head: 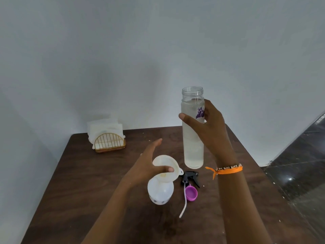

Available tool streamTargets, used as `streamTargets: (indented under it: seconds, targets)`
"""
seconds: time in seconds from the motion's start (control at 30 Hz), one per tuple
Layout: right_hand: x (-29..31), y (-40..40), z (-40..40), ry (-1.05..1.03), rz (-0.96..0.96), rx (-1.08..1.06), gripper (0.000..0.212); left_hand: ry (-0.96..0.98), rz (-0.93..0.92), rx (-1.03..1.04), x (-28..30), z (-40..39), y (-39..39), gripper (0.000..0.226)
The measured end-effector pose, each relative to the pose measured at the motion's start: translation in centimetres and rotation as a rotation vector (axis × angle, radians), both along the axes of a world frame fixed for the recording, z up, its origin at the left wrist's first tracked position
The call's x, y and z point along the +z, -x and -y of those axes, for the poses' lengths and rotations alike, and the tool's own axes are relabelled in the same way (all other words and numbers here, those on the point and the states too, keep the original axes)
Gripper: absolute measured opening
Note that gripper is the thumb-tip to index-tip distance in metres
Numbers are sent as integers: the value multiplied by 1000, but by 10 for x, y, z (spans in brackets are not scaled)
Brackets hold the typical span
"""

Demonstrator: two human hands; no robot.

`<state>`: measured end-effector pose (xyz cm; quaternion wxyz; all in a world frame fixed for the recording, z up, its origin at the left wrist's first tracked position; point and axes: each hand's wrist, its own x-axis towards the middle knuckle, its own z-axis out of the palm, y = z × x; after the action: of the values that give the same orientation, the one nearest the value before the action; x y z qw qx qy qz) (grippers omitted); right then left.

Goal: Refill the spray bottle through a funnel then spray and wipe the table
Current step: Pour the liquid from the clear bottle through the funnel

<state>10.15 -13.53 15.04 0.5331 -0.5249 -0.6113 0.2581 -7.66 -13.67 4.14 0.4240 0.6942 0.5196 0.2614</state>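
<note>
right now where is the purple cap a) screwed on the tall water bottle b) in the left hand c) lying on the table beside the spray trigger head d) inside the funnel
c: the purple cap lies on the table next to the black spray trigger head, while the tall water bottle in the right hand has an open mouth.

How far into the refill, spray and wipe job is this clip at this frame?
Done: the sprayer head is off and lies on the table beside the purple cap; the funnel sits in the spray bottle. In hand: the right hand holds the uncapped water bottle upright, not yet tipped; the left hand steadies the funnel. Left: pouring, refitting the sprayer, spraying, wiping with napkins.
</note>
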Motion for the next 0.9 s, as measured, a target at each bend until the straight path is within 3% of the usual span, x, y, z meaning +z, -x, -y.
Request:
streamTargets:
  seconds: [0.3,0.9]
  targets:
    - [-52,-8,16,142,-8,17,44,-38,-70,41,-33,18,-10,104]
    - [-123,-7,45,257,102,-14,62,-55,-69,144,-41,23,-8,96]
